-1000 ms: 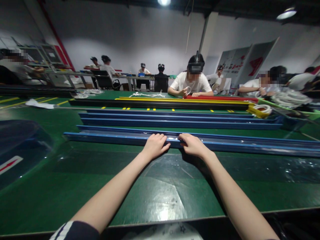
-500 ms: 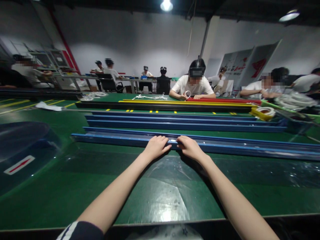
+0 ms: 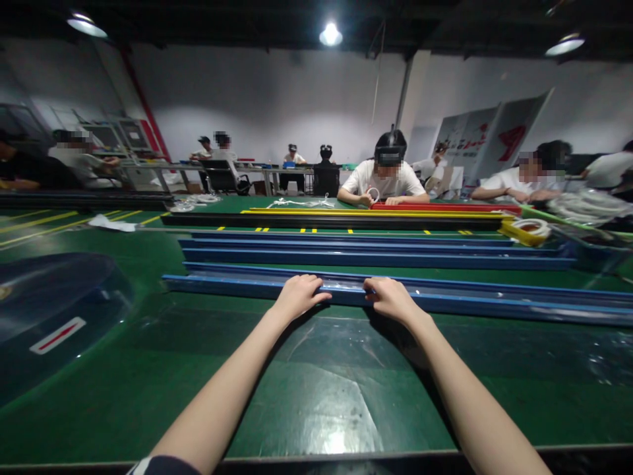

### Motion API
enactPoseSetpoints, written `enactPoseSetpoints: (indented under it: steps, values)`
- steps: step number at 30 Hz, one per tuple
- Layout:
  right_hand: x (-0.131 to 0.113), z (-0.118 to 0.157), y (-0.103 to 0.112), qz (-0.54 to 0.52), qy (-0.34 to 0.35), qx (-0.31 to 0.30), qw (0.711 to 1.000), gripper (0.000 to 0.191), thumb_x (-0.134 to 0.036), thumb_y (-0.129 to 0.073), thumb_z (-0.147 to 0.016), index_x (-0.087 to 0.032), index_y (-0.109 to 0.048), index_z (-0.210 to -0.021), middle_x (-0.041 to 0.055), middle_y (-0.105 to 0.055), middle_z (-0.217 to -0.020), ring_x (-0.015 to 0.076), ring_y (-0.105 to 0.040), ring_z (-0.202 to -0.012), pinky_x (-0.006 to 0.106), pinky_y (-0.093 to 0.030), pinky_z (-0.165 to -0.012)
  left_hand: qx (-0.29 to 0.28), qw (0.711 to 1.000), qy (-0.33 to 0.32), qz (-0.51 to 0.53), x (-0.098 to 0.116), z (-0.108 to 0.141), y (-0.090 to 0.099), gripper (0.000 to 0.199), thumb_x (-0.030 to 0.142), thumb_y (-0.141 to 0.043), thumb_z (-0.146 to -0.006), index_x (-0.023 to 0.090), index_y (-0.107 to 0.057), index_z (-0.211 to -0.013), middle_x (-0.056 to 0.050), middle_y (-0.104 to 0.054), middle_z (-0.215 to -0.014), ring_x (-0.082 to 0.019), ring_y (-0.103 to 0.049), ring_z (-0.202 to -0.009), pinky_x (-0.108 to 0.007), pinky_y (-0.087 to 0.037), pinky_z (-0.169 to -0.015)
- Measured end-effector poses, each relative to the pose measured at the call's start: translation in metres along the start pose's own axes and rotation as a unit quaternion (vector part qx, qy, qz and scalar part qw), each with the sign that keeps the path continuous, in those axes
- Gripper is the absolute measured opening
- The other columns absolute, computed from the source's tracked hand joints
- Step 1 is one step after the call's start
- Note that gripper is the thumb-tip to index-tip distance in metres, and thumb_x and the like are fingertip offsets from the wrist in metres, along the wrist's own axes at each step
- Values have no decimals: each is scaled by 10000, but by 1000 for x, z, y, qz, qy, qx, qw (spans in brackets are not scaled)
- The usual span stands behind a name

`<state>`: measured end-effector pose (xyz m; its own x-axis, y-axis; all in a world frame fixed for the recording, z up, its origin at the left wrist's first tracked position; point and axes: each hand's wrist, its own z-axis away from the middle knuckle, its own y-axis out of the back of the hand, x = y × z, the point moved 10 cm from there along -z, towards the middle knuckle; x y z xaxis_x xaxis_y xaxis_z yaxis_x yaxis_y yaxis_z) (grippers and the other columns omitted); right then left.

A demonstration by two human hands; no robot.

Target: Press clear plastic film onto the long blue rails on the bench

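Note:
A long blue channel rail (image 3: pixel 346 295) lies across the green table in front of me, with shiny clear plastic showing in its trough. My left hand (image 3: pixel 299 295) rests over the rail, its fingers bent into the trough and its thumb along the near wall. A short way to the right, my right hand (image 3: pixel 391 298) has curled fingers on the same rail, thumb and fingertips at the near wall. The undersides of the fingers are hidden. On the table nearer me lies a flat clear plastic sheet (image 3: pixel 326 343).
More blue rails (image 3: pixel 376 257) lie parallel behind, then a black rail (image 3: pixel 297 221), a yellow rail (image 3: pixel 386 213) and a red rail (image 3: pixel 445 207). A rolled clear sheet (image 3: pixel 93 303) sits at left. Across the table a person (image 3: pixel 383 175) holds a white ring.
My hands have moved farther apart along the blue rail, the left one leftward and the right one rightward. The view has tipped up slightly.

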<state>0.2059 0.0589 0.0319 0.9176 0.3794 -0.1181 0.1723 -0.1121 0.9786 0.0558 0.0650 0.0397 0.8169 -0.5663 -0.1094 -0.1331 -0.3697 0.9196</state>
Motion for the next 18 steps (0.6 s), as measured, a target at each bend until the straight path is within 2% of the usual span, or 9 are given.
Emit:
enactPoseSetpoints:
  steps: [7, 14, 18]
  values:
    - [31, 8, 2, 18, -45, -29, 998, 171, -145, -512, -739, -216, -587, -874, 41, -661, -894, 167, -577, -823, 218, -260, -576, -1, 1000, -7, -1, -3, 1, -4, 381, 531, -433, -851, 183, -583, -816, -44, -646, -873, -175, -592, -834, -250, -394, -680]
    - [28, 9, 3, 12, -25, -27, 999, 186, -146, -496, -738, -209, -576, -893, 45, -652, -944, 169, -569, -844, 221, -279, -595, 6, 1000, -9, -2, -3, 1, -9, 396, 529, -404, -865, 177, -579, -820, -49, -637, -855, -173, -586, -815, -253, -387, -673]
    - [26, 9, 5, 21, -20, -15, 999, 132, -231, -499, -774, -210, -571, -882, 46, -651, -939, 177, -570, -838, 231, -293, -605, 12, 1000, -15, -8, -2, 1, -10, 398, 525, -399, -869, 174, -580, -821, -49, -634, -853, -172, -585, -818, -253, -390, -678]
